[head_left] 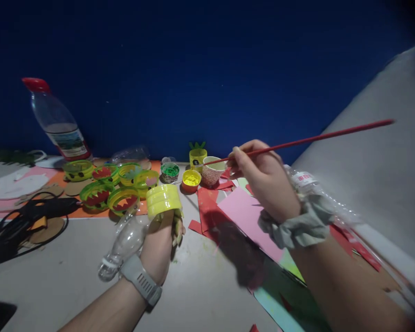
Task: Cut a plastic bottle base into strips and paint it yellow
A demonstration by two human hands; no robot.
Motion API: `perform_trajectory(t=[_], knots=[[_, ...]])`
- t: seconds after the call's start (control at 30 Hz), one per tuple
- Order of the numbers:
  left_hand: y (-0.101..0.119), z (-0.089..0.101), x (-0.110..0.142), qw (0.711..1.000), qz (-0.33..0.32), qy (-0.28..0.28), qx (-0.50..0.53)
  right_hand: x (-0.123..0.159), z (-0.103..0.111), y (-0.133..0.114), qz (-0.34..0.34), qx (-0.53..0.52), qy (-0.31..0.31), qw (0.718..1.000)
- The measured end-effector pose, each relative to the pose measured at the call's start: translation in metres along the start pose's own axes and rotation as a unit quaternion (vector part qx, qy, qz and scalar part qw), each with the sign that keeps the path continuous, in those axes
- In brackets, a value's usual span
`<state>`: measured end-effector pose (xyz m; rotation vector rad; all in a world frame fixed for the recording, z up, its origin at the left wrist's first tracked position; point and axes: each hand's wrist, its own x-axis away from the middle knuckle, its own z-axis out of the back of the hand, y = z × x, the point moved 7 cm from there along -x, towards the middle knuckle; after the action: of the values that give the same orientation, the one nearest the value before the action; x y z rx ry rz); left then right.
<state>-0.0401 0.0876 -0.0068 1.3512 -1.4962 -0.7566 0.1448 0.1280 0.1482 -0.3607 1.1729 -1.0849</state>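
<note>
A grey watch strap (pixel 140 280) sits nearest, on the wrist of the left hand (pixel 161 246), which is closed around a yellow-painted plastic ring (pixel 163 199) and holds it upright above the grey tabletop (pixel 65 276), paint smeared on the fingers. Just left of that hand lies a clear cut bottle top (pixel 124 242) on its side. The right hand (pixel 263 177), a grey scrunchie (pixel 297 223) at the wrist, pinches a long red paintbrush (pixel 297 140) between thumb and fingertips; the handle slants up to the far right, and the tip points into a patterned paper cup (pixel 212 171). Beside the cup, to its left, stand a small cap of yellow paint (pixel 191 180), a pot of green bits (pixel 169 171) and a yellow cup (pixel 198 157). Under the right arm spread pink paper (pixel 244 214) and red paper scraps (pixel 207 207). Farther left, a cluster of finished yellow-green rings (pixel 107 184) rests on an orange sheet (pixel 90 212), with a black cable (pixel 17 226) nearby. A red-capped water bottle (pixel 57 121) stands tilted against the blue wall (pixel 193 69) at far left.
</note>
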Motion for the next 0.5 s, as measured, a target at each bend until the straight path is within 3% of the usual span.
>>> perform_trajectory(t=[0.13,0.23,0.3,0.4,0.5], knots=[[-0.006,-0.005,0.001,0.998,0.038,-0.035,0.038,0.009,0.011,-0.040,0.016,-0.121,0.009,0.993],[-0.005,-0.012,0.003,0.993,0.062,-0.060,0.084,0.027,0.019,-0.066,0.055,-0.122,0.018,0.991],[-0.004,-0.019,0.006,0.988,0.082,-0.085,0.096,0.040,0.026,-0.073,0.085,-0.101,0.039,0.991],[-0.007,-0.026,0.012,0.980,0.116,-0.120,0.108,0.052,0.027,-0.075,0.133,-0.032,0.011,0.991],[-0.013,-0.024,0.014,0.982,0.121,-0.109,0.091,0.054,0.025,-0.070,0.136,-0.014,-0.029,0.990]])
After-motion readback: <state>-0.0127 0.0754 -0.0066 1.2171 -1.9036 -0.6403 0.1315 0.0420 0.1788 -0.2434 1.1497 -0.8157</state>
